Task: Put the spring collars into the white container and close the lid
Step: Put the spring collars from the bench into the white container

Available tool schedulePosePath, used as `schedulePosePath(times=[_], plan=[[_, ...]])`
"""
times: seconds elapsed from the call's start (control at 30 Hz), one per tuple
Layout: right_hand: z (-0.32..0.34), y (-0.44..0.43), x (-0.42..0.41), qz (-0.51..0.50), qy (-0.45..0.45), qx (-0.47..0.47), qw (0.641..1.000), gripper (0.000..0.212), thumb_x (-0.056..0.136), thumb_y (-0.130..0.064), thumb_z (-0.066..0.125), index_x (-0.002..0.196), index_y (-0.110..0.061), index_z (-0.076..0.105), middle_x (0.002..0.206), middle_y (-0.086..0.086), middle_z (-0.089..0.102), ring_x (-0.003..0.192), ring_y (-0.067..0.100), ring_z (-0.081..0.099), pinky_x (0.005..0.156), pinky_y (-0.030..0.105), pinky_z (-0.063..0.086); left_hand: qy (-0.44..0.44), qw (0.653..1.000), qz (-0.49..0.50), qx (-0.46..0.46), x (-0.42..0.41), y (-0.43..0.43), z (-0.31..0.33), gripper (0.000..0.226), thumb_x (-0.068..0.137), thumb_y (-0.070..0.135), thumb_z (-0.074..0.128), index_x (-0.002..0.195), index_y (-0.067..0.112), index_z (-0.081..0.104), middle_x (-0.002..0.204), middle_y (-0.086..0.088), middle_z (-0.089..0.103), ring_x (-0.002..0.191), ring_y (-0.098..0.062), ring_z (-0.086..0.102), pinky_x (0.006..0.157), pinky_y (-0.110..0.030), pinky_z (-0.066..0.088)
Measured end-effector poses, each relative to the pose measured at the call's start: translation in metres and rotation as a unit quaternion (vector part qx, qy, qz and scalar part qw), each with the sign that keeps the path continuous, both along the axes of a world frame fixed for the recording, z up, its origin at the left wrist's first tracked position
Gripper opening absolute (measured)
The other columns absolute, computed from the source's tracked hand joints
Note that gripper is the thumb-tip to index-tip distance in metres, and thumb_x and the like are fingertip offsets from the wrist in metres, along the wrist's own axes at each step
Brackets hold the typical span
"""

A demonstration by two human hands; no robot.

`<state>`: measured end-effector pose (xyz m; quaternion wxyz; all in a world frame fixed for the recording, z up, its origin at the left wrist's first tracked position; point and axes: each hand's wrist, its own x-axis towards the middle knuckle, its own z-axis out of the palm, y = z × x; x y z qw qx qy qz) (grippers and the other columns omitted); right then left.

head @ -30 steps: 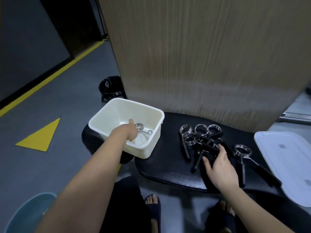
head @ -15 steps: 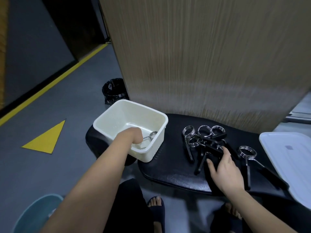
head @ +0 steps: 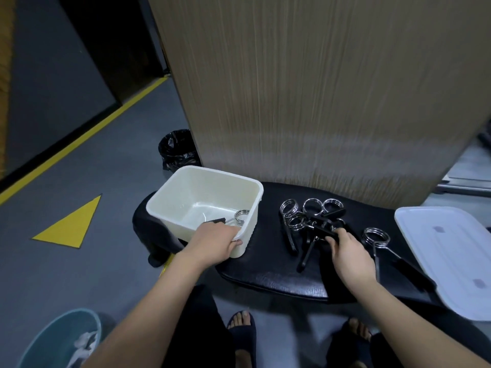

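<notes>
The white container [head: 186,192] stands open on the left end of a black padded bench [head: 265,269]. One spring collar [head: 240,217] lies inside it by the near right corner. My left hand [head: 215,241] grips the container's near rim, thumb outside. A pile of several chrome spring collars with black handles [head: 308,221] lies on the bench's middle. My right hand [head: 348,251] rests on the pile's near side, fingers curled on a black handle. Another collar [head: 376,239] lies alone to the right. The white lid [head: 449,251] lies flat at the right end.
A wood-grain panel [head: 318,88] rises right behind the bench. A black bin with a bag [head: 178,150] stands on the grey floor behind the container. A teal bucket [head: 61,338] is at the lower left. My feet in sandals [head: 243,325] are below the bench.
My left hand let a collar go inside the container, pulled back and took hold of the near rim. My right hand moved up into the pile and closed on a handle.
</notes>
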<state>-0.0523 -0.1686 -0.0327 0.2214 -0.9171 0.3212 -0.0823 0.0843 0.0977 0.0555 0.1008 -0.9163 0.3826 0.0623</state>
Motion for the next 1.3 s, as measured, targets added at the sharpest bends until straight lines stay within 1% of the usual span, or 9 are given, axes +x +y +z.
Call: schedulePosePath(times=[0.17,0.27,0.33,0.43,0.57,0.7,0.8,0.93,1.3], plan=[[0.009,-0.006,0.002,-0.010,-0.001,0.026,1.000,0.025,0.099,-0.036,0.048,0.116,-0.020,0.057,0.113,0.007,0.068,0.100,0.037,0.063,0.075,0.041,0.045,0.114,0.993,-0.030,-0.024,-0.016,-0.035,0.007,0.030,0.096,0.050,0.050,0.081,0.024,0.052,0.096,-0.006,0.064,0.094,-0.029,0.061,0.068,-0.033,0.036],[0.009,-0.004,0.001,-0.005,0.001,0.029,1.000,0.022,0.099,-0.035,0.049,0.112,-0.019,0.056,0.108,0.010,0.069,0.096,0.039,0.063,0.074,0.043,0.047,0.232,0.971,0.053,-0.034,-0.011,-0.040,0.017,0.068,0.075,0.086,0.046,0.069,0.018,0.051,0.079,-0.006,0.061,0.075,-0.019,0.058,0.063,-0.033,0.040],[0.009,-0.004,0.002,-0.006,0.004,0.031,0.999,0.021,0.099,-0.035,0.048,0.110,-0.018,0.056,0.106,0.011,0.069,0.094,0.040,0.063,0.072,0.043,0.047,0.251,0.956,0.140,-0.067,0.005,-0.038,0.022,0.090,0.076,0.091,0.031,0.087,0.009,0.067,0.095,-0.016,0.066,0.083,-0.023,0.060,0.075,-0.035,0.045],[0.010,-0.002,0.002,-0.005,0.006,0.032,0.999,0.021,0.100,-0.035,0.047,0.109,-0.018,0.054,0.105,0.011,0.069,0.093,0.040,0.063,0.070,0.042,0.045,0.216,0.957,0.185,-0.046,0.031,-0.036,0.015,0.064,0.097,0.060,0.032,0.101,0.007,0.068,0.117,-0.015,0.068,0.100,-0.029,0.060,0.083,-0.035,0.043],[0.014,0.000,0.001,-0.006,0.025,0.028,0.999,0.023,0.100,-0.035,0.046,0.112,-0.017,0.054,0.108,0.011,0.068,0.095,0.041,0.062,0.070,0.041,0.042,0.280,0.939,0.170,0.101,0.036,-0.056,0.009,0.062,0.074,0.069,0.062,0.098,0.012,0.068,0.104,-0.004,0.069,0.091,-0.024,0.062,0.079,-0.033,0.048],[0.018,-0.001,0.003,0.000,0.032,0.032,0.999,0.023,0.100,-0.036,0.045,0.112,-0.018,0.053,0.109,0.010,0.068,0.096,0.039,0.062,0.071,0.041,0.043,0.247,0.949,0.134,0.141,0.036,-0.077,0.000,0.017,0.085,0.029,0.063,0.092,0.013,0.061,0.091,-0.003,0.060,0.091,-0.028,0.061,0.081,-0.033,0.048],[0.017,-0.001,0.002,0.004,0.039,0.032,0.999,0.022,0.100,-0.036,0.044,0.110,-0.019,0.053,0.108,0.009,0.068,0.096,0.038,0.062,0.069,0.039,0.040,0.192,0.966,0.116,0.129,0.042,-0.074,0.001,0.016,0.084,0.011,0.060,0.099,0.009,0.067,0.089,-0.004,0.061,0.087,-0.028,0.063,0.072,-0.032,0.048],[0.016,-0.001,0.003,0.007,0.047,0.023,0.999,0.022,0.101,-0.037,0.043,0.110,-0.019,0.051,0.107,0.007,0.068,0.095,0.038,0.062,0.067,0.038,0.038,0.069,0.985,0.148,0.058,0.078,-0.054,0.013,0.025,0.089,0.010,0.058,0.110,0.017,0.070,0.115,-0.004,0.064,0.099,-0.029,0.064,0.077,-0.035,0.049],[0.012,0.000,0.001,0.003,0.037,0.018,0.999,0.019,0.101,-0.040,0.043,0.107,-0.023,0.051,0.106,0.002,0.068,0.094,0.036,0.063,0.067,0.038,0.040,0.133,0.971,0.176,0.092,0.110,-0.040,-0.030,0.017,0.081,0.019,0.077,0.098,0.023,0.079,0.094,0.004,0.073,0.083,-0.021,0.073,0.082,-0.034,0.059]])
